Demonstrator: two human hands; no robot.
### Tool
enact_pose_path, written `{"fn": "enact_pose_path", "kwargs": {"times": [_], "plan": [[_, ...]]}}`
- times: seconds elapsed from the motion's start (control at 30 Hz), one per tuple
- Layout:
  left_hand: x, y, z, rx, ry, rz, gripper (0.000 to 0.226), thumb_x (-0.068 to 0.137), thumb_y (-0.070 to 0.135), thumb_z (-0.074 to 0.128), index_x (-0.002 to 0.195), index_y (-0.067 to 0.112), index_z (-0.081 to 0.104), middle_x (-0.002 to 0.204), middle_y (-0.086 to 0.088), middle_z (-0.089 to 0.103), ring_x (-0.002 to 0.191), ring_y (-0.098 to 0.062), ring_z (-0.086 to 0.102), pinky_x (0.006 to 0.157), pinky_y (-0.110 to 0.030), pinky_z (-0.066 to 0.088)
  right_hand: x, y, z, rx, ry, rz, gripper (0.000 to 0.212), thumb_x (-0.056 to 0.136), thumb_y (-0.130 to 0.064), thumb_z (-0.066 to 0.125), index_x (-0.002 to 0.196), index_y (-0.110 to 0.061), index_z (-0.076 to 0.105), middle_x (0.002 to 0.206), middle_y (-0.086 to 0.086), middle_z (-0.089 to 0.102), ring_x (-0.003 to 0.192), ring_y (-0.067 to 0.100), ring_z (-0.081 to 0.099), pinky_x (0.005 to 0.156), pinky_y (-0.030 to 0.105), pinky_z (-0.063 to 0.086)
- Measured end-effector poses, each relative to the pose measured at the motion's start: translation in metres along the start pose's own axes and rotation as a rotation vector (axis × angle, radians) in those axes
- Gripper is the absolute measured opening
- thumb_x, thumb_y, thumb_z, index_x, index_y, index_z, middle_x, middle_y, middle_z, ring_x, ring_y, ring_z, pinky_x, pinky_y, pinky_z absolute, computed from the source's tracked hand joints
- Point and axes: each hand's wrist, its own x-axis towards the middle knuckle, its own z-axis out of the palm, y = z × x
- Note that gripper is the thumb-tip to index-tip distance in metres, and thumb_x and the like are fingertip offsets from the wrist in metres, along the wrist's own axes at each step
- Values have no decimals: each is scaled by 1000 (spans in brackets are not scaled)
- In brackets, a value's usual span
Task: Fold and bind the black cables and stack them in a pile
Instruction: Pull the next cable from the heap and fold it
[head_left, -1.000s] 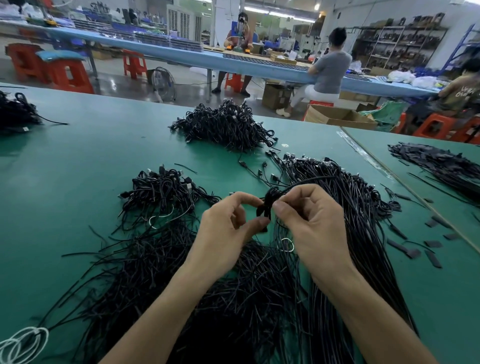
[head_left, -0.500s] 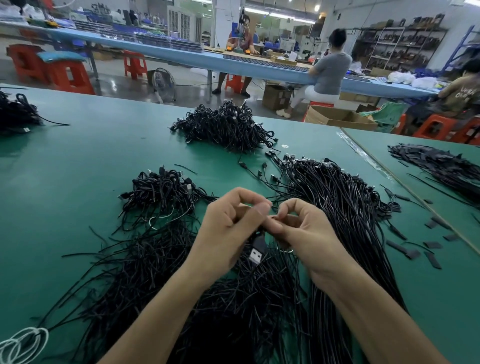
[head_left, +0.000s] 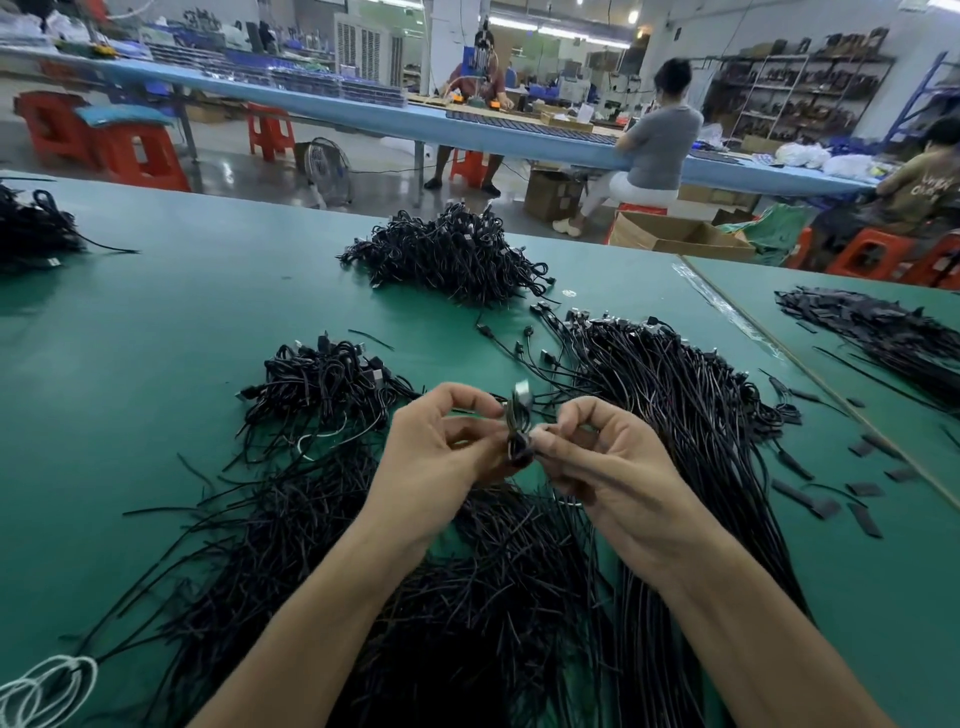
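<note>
Cable bundle (head_left: 518, 427), small, black and folded, is held upright in the air between both hands, just above the green table (head_left: 156, 322). Its long axis runs roughly vertical, with a plug end poking out at the top. The left hand (head_left: 436, 457) pinches it from the left, the right hand (head_left: 608, 462) from the right, fingers of both closed on it at about mid-height. The finished pile of bound cables (head_left: 324, 384) lies left of and beyond the hands, nearer the left hand. Loose cables (head_left: 691, 415) spread to the right.
</note>
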Motion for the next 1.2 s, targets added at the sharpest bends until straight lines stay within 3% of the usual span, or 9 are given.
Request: {"fn": "enact_pose_path", "kwargs": {"times": [0.13,0.23,0.33,0.6,0.8,0.9,1.0,1.13,1.2], "plan": [[0,6,0,-164,-8,3,23,98,9,56,86,23,69,90,-8,76,80,-19,70,68,-25,55,1,3,2,-74,2,39,24,59,-17,82,63,-24,59,67,5,57,51,7,48,47,16,39],[-1,7,0,-120,-8,81,14,88,34,64,75,31,69,77,2,71,66,-8,60,61,-20,46,1,2,1,-139,-26,20,26,63,-14,82,65,-24,59,63,0,61,52,5,54,48,15,42],[-4,3,1,-115,-131,113,21,79,30,74,93,19,62,75,-4,74,64,-14,67,64,-20,51,3,1,-2,-233,2,-10,25,75,4,78,74,-12,58,67,8,66,57,9,63,54,16,49],[-4,-14,10,304,53,139,45,67,30,91,83,17,50,62,10,55,50,-15,58,49,-32,52,5,2,-5,-280,251,-192,31,77,6,78,72,-17,58,68,1,71,62,7,65,59,14,50],[-4,-9,11,16,-50,-153,33,79,22,79,93,5,55,77,-17,75,65,-28,73,55,-29,57,0,14,6,-60,191,-160,22,66,-13,80,67,-21,60,68,0,69,56,7,60,53,16,47],[0,-6,7,-87,-28,-193,8,94,-2,61,98,4,58,80,-12,76,72,-22,73,67,-31,62,2,16,7,-13,148,-96,19,56,-22,81,61,-25,63,68,0,67,55,6,57,50,16,44],[3,0,2,-259,-1,-255,23,94,-2,42,96,7,63,79,-9,74,73,-19,68,63,-29,60,4,18,4,-7,129,-38,24,57,-21,83,66,-21,61,65,-1,63,55,7,55,51,16,43],[3,-5,-1,-50,-27,-115,30,77,24,80,99,10,67,85,-7,76,78,-14,68,70,-23,55,8,23,0,-61,114,64,23,65,-13,83,58,-25,65,58,-4,60,49,5,51,45,15,40],[4,-7,-3,27,-49,-65,38,66,15,86,98,11,66,80,0,76,75,-12,71,68,-19,54,10,26,-4,-84,111,110,26,74,-2,78,66,-22,64,57,-3,60,45,5,50,41,15,37]]}}
